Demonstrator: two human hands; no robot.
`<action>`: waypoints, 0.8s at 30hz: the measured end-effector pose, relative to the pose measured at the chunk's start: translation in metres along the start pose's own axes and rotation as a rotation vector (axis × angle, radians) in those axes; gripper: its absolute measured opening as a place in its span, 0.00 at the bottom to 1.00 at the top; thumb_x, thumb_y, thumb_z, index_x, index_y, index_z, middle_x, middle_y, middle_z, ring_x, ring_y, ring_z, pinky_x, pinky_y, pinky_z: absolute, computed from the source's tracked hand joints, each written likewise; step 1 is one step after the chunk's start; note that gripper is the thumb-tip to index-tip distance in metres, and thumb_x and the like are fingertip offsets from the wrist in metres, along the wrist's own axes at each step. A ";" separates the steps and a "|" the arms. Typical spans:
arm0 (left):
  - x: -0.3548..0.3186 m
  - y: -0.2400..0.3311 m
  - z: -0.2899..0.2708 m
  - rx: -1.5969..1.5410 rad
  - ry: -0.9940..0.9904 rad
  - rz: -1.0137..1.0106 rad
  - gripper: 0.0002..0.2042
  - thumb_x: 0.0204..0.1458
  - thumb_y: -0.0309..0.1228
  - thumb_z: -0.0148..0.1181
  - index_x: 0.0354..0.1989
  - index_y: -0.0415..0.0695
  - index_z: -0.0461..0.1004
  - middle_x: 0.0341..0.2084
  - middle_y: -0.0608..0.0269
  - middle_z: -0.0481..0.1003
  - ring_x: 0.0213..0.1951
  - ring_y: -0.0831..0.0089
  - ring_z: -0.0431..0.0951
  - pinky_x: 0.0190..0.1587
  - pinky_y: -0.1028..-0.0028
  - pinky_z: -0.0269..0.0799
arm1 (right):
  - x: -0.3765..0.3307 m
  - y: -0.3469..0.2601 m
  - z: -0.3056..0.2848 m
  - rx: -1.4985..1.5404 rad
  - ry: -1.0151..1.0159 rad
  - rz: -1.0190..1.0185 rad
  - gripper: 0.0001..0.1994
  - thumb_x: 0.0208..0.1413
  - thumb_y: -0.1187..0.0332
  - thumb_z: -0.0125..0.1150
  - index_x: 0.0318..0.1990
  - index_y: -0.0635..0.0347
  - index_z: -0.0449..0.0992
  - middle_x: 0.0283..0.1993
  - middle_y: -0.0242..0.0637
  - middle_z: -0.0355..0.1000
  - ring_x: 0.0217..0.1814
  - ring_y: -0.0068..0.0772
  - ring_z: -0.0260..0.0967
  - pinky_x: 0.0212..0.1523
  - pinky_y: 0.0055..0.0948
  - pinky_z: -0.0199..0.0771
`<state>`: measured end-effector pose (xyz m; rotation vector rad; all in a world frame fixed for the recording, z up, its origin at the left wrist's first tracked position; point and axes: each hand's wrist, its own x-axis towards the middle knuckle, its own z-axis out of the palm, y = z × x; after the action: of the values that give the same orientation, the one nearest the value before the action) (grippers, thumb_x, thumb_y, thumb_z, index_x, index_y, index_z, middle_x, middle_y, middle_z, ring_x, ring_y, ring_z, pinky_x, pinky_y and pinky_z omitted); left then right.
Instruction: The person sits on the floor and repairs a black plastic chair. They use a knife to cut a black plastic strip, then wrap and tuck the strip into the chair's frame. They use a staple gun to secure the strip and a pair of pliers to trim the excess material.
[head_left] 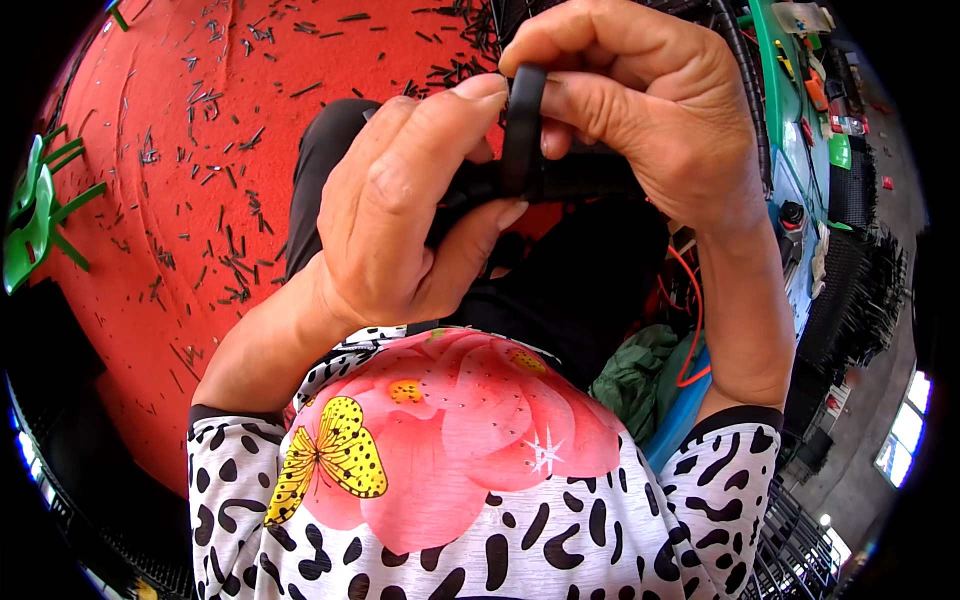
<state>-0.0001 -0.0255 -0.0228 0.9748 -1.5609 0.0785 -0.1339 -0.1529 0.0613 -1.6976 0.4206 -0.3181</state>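
Note:
A black flat band, seen nearly edge-on, stands upright between my two hands above my lap. My left hand has it between the fingertips above and the thumb below. Its upper part is pinched between the thumb and fingers of my right hand. The band's far side is hidden, so whether it forms a closed ring cannot be told. Just behind it lies a dark wrapped bar, partly covered by my hands.
Many short black offcuts lie scattered over the red floor. Green plastic furniture stands at far left. At right are a table with tools and an orange-red cord. Crumpled green fabric sits beside my lap.

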 end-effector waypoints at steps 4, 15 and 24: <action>0.002 0.000 -0.002 -0.002 -0.062 -0.011 0.33 0.37 0.18 0.66 0.54 0.26 0.57 0.40 0.42 0.71 0.28 0.64 0.73 0.31 0.71 0.70 | 0.000 0.009 -0.003 0.020 -0.015 -0.028 0.05 0.55 0.79 0.57 0.39 0.69 0.74 0.31 0.31 0.72 0.27 0.13 0.66 0.28 0.13 0.67; 0.004 0.007 -0.010 0.034 -0.177 -0.081 0.36 0.47 0.21 0.63 0.61 0.27 0.48 0.34 0.49 0.70 0.35 0.68 0.71 0.41 0.72 0.70 | 0.002 0.003 -0.001 0.061 -0.072 0.019 0.05 0.53 0.81 0.57 0.37 0.68 0.73 0.31 0.30 0.71 0.30 0.13 0.65 0.30 0.14 0.66; 0.007 0.002 -0.010 0.064 -0.162 0.026 0.27 0.44 0.22 0.65 0.53 0.26 0.63 0.44 0.41 0.71 0.33 0.63 0.71 0.35 0.69 0.72 | -0.003 -0.009 0.002 -0.073 -0.011 0.111 0.03 0.51 0.81 0.58 0.34 0.67 0.72 0.27 0.29 0.69 0.29 0.13 0.64 0.29 0.15 0.65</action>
<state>0.0070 -0.0219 -0.0133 1.0323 -1.7288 0.0689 -0.1351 -0.1489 0.0700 -1.7390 0.5215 -0.2139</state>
